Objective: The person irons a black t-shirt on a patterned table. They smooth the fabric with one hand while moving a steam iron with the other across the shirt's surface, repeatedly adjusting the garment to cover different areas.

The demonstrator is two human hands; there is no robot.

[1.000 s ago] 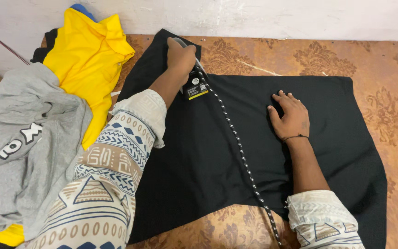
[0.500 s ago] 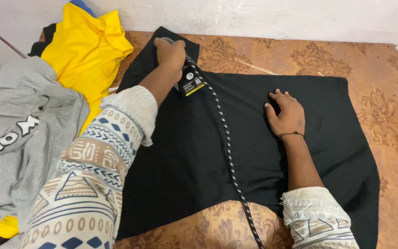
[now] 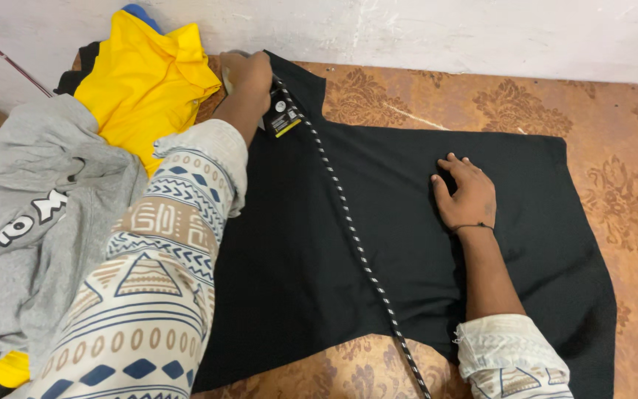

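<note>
A black garment (image 3: 378,222) lies spread flat on a brown patterned surface (image 3: 422,96), with a black tag (image 3: 282,118) near its upper left corner. My left hand (image 3: 247,72) grips the garment's far left corner by the wall. My right hand (image 3: 468,192) lies flat, palm down with fingers apart, on the middle of the black cloth. A black-and-white speckled cord (image 3: 348,222) runs diagonally across the garment from the left hand down to the bottom edge of the view.
A yellow shirt (image 3: 145,85) lies at the back left with something blue and something black under it. A grey sweatshirt (image 3: 31,214) is heaped at the left. A white wall (image 3: 444,29) borders the far side.
My left hand has pushed the garment's corner farther away toward the wall. My right hand has stayed pressed flat on the cloth. The view has shifted slightly.
</note>
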